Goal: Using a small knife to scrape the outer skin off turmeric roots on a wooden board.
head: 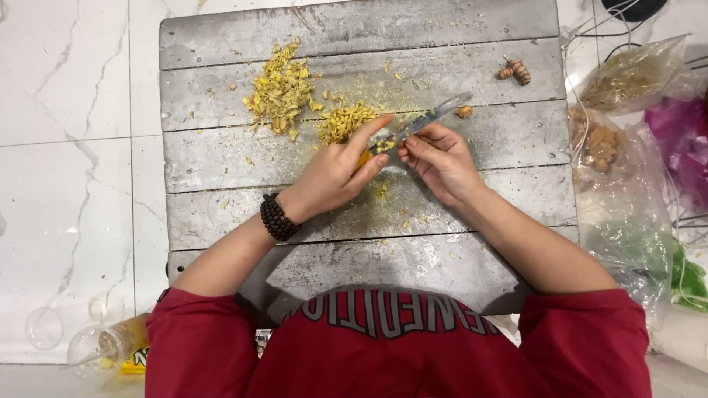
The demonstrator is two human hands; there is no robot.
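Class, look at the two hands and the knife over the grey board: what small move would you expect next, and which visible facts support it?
Probably a short push of the knife through the orange piece pinched in the left hand. The right hand holds the blade angled beside it, and yellow chopped bits already lie heaped on the board.

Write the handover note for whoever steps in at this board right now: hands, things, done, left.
Left hand: pinches a small orange root piece against the grey wooden board.
Right hand: grips the knife, blade pointing up and right, by the left fingertips.
Done: two heaps of yellow chopped bits at the board's upper middle.
Left: the piece in hand, one whole root at the upper right of the board, a small chunk near the blade tip.
Beside the board, right: plastic bags with more roots.
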